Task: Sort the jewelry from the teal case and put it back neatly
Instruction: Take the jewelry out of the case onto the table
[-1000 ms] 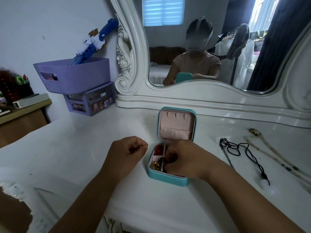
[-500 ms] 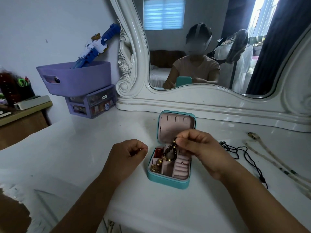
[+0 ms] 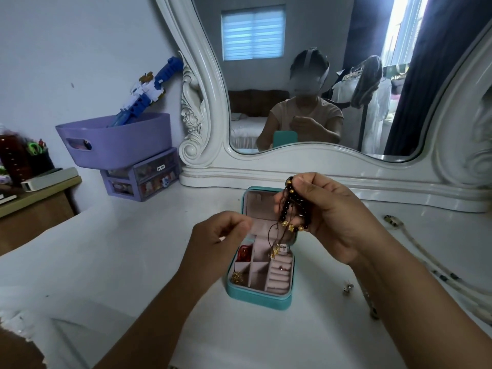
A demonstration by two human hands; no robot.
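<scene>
A dark beaded bracelet [image 3: 294,209] with a few gold beads is held above the open teal case [image 3: 259,294], just right of the frame's centre, pinched at its top between the thumb and fingers of the right hand [image 3: 330,217]. Half a second earlier the same beads were only just being drawn out of the compartments; a second earlier the hand was still down inside the case. The piece has therefore been lifted clear, which suggests the emptying stage of the sort is under way, with nothing yet put back.

The bracelet's long axis runs close to vertical, the beads gathered at the top and thin cords with a small gold charm [image 3: 275,251] trailing down toward the case's upper right compartment. Whether the charm is touching the case cannot be told.

The left hand [image 3: 221,241] is held loosely curled just left of the case, its fingertips drawn together; whether anything is pinched there cannot be told.

Inside the case, something red [image 3: 243,253] is seen at upper left, gold pieces [image 3: 237,278] at lower left, and a ring [image 3: 281,268] in the padded rolls. The case's long axis runs up the frame, its lid propped open toward the mirror [image 3: 346,75]. At the right edge, a pale beaded necklace [image 3: 415,251] is laid out on the white dresser top [image 3: 106,262].
</scene>
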